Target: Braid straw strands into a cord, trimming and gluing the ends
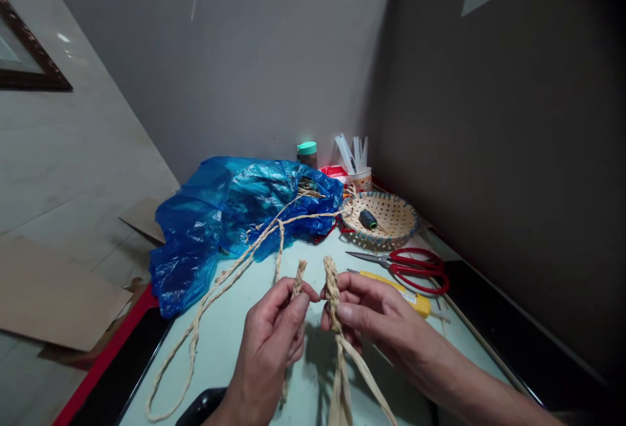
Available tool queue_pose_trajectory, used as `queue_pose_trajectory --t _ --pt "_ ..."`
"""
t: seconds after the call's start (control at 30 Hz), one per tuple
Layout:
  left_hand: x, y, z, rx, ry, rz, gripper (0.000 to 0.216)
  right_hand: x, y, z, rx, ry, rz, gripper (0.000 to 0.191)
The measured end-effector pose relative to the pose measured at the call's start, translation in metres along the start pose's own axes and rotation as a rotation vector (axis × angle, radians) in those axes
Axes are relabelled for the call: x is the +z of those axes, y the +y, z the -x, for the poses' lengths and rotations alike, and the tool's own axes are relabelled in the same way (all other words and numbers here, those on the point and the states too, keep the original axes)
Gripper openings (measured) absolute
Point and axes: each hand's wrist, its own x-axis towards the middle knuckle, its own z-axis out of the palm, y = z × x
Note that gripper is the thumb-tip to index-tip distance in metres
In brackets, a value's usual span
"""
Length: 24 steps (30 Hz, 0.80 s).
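My left hand point(274, 334) is closed, pinching a thin braided straw cord point(297, 279) between thumb and fingers. My right hand point(372, 315) is closed too, gripping a thicker straw braid point(331, 282) whose upper end sticks up above the fingers; loose flat straw strands point(342, 380) hang below it toward me. The two braids stand side by side, almost touching. A long braided rope point(215, 289) runs from the blue plastic bag point(225, 217) across the pale table point(235, 334) and loops near the front left.
Red-handled scissors point(415, 266) and a yellow utility knife point(401, 294) lie right of my hands. Behind them sits a woven basket point(391, 224) with a dark spool point(368, 219), a cup of white sticks point(359, 175) and a green-capped jar point(307, 152). Grey partition walls stand behind and right.
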Motion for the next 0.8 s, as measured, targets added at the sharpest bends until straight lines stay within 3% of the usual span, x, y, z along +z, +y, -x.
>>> queue_pose_trajectory --t 0.2,0.37,0.57,0.73,0.8 --pt "0.0005 -0.0066 -0.0003 -0.042 0.051 -0.027 0.025 0.0020 0.0005 0.0000 -0.087 -0.022 0.029 0.019" --pt "0.0049 -0.0053 0.0021 -0.075 0.030 0.113 0.025 0.0056 0.0006 -0.0011 -0.009 0.021 0.035 0.024" --pt "0.0015 -0.0068 0.0010 0.218 0.092 -0.357 0.031 0.0023 0.0039 -0.0030 -0.074 0.035 0.139 0.017" --pt "-0.0026 -0.0097 -0.0016 0.261 -0.011 -0.574 0.033 -0.0008 0.0096 -0.0033 -0.118 0.036 0.117 0.016" --pt "-0.0033 -0.0103 -0.0017 0.261 0.023 -0.562 0.032 0.0004 0.0099 -0.0042 -0.123 0.046 0.113 0.013"
